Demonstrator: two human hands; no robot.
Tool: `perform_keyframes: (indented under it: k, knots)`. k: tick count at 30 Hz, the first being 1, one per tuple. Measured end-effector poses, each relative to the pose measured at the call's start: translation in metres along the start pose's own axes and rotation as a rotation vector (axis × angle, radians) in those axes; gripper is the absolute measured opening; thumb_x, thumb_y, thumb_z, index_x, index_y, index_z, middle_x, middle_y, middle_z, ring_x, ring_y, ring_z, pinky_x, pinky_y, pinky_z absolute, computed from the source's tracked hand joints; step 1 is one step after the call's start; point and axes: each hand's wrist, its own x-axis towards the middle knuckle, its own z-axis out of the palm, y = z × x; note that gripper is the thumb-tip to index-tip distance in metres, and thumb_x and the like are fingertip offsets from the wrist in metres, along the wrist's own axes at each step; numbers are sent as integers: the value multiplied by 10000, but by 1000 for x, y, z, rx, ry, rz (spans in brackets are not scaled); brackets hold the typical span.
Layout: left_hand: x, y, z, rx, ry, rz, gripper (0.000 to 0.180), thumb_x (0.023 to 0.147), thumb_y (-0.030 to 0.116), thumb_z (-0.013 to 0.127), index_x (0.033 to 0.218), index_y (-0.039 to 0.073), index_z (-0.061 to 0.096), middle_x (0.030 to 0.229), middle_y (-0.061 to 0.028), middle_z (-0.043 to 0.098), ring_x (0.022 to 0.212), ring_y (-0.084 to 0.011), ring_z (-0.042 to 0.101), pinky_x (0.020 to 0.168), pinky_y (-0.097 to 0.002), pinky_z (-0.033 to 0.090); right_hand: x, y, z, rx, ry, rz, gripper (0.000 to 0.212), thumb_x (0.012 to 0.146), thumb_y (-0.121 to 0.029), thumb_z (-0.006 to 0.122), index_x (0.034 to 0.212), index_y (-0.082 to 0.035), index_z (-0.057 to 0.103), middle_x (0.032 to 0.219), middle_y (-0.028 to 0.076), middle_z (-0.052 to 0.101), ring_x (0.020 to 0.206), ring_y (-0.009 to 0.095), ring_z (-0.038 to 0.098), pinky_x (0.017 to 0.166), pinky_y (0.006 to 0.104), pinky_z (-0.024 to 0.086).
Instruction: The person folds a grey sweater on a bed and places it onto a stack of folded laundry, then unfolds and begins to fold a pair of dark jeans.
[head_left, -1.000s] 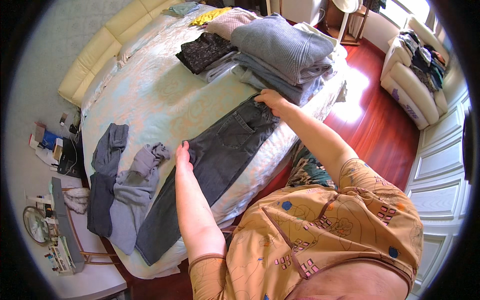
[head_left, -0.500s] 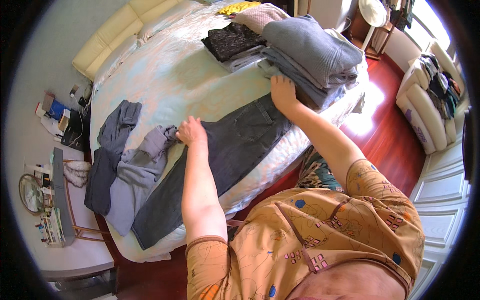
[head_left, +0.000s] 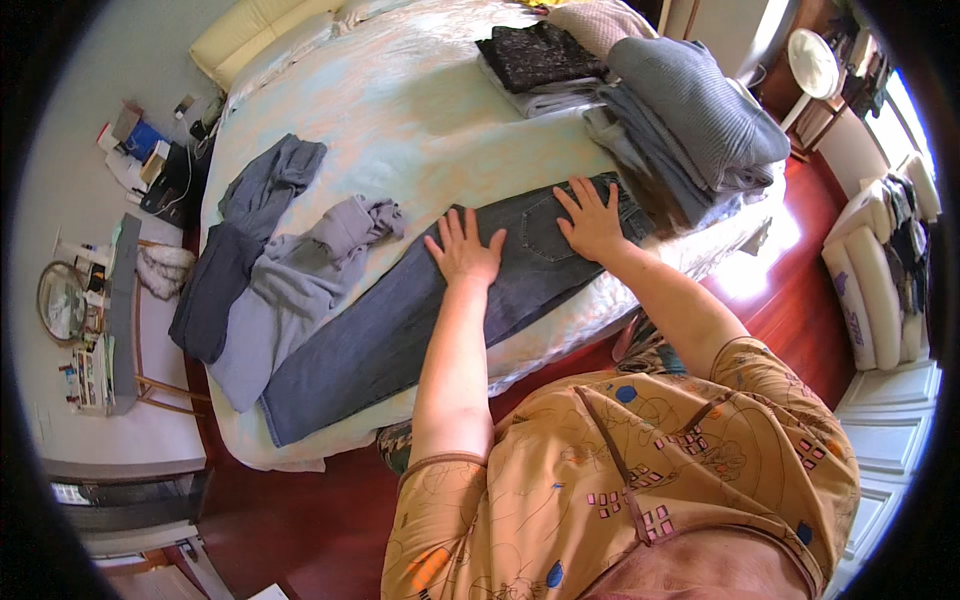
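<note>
A pair of dark grey jeans point(head_left: 390, 315) lies lengthwise along the bed's near edge, one leg laid over the other, a back pocket facing up near the waist. My left hand point(head_left: 468, 248) rests on the upper thigh part, fingers spread. Flat beside the pocket lies my right hand point(head_left: 592, 220), its fingers apart too, close to the waistband. Left of the jeans are a crumpled light grey garment point(head_left: 300, 275) and dark grey trousers point(head_left: 215, 300), bunched at their far end.
At the right of the bed point(head_left: 420, 130) stands a stack of folded clothes with a grey knit sweater point(head_left: 700, 110) on top. A folded black garment point(head_left: 540, 55) lies beside it. A cream armchair point(head_left: 865, 295) holds more clothes. A shelf point(head_left: 122, 310) stands at the left wall.
Both hands have gone from gripping the jeans' far edge to lying flat on them with fingers spread. The jeans' upper edge now lies straighter. The view has shifted.
</note>
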Motion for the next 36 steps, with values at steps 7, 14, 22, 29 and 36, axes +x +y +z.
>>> perform_keyframes:
  k: [7,14,22,29,36]
  knots:
    - [-32,26,-12,55,-36,30,891,873,683,397,1502,79,209,1572,-158,129,1460,-330,43,1133,-580,30,4,-1,0,-40,-68,10,565,950,-403,442,1471,-235,301,1546,81,216,1447,242,132,1089,669,86]
    - [-96,-124,-35,51,108,-419,883,829,673,483,1424,31,371,1533,-169,241,1442,-290,142,1107,-594,107,-1,3,0,-92,-108,6,549,967,-406,402,1478,-245,280,1555,77,193,1449,245,121,1092,670,84]
    - [-147,-210,-52,173,107,-819,976,827,733,395,1495,48,208,1567,-152,153,1442,-368,96,1096,-645,67,4,1,12,-123,-46,-33,550,966,-403,410,1475,-232,293,1528,93,249,1428,272,179,1075,684,123]
    - [-164,-49,-12,-92,32,-61,869,848,627,509,1461,47,304,1560,-155,189,1454,-324,108,1132,-593,43,5,6,12,-114,-28,-43,556,957,-395,436,1472,-239,296,1523,92,253,1422,261,192,1061,694,142]
    - [-236,-241,-45,100,-69,-867,854,914,667,264,1519,81,118,1593,-107,64,1472,-240,27,1140,-556,-24,2,10,14,-129,-75,-22,569,952,-397,435,1476,-231,288,1539,90,224,1434,256,167,1053,706,130]
